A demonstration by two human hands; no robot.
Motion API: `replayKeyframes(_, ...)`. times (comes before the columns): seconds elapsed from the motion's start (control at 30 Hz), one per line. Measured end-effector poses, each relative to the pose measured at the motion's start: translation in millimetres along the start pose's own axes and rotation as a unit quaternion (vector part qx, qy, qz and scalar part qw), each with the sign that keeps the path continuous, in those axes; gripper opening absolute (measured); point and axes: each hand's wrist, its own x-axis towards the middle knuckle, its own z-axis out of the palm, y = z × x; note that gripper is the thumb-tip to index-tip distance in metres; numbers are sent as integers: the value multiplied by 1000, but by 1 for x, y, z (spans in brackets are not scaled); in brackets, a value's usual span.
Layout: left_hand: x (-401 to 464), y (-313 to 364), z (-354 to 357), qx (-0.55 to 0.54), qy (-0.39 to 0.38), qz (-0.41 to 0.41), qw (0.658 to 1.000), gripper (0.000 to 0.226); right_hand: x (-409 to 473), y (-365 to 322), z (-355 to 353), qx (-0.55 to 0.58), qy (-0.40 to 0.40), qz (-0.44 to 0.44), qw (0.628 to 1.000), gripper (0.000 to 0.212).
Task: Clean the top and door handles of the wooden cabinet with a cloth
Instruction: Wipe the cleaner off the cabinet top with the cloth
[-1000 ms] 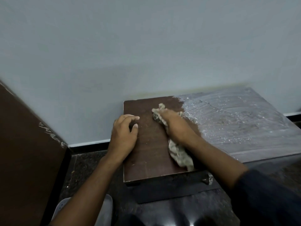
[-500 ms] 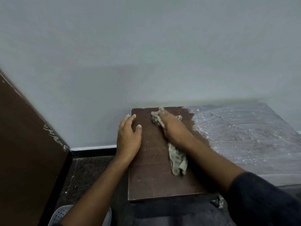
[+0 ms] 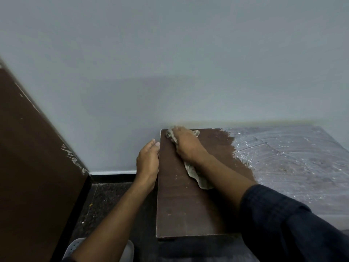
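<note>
No readable writing or labels anywhere. Right hand presses a crumpled cloth onto the cabinet top at its far left corner, by the wall; fingers curled over the cloth's far end, the rest trailing near under the wrist. Half a second ago that hand was a bit further right and nearer; it has pushed to the far left corner. Left hand was flat on the top then, now it's off the surface, alongside the cabinet's left edge, fingers together and fairly straight, holding nothing. Left part of the top is dark clean wood, right part carries a pale dusty film with a ragged border. Brown door panel stands at far left, dark floor between it and the cabinet. Near edge of the top is in view, handles not visible.
</note>
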Motion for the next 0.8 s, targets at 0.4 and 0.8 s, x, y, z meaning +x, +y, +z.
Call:
replayKeyframes(0.4, 5, 11, -9, -21, -7, -52, 998, 49, 6, -13, 12, 0, -40, -66, 997, 49)
replayKeyframes(0.8, -7, 0, -15, 46, 58, -17, 997, 28, -77, -39, 13, 65, -25, -94, 993, 50)
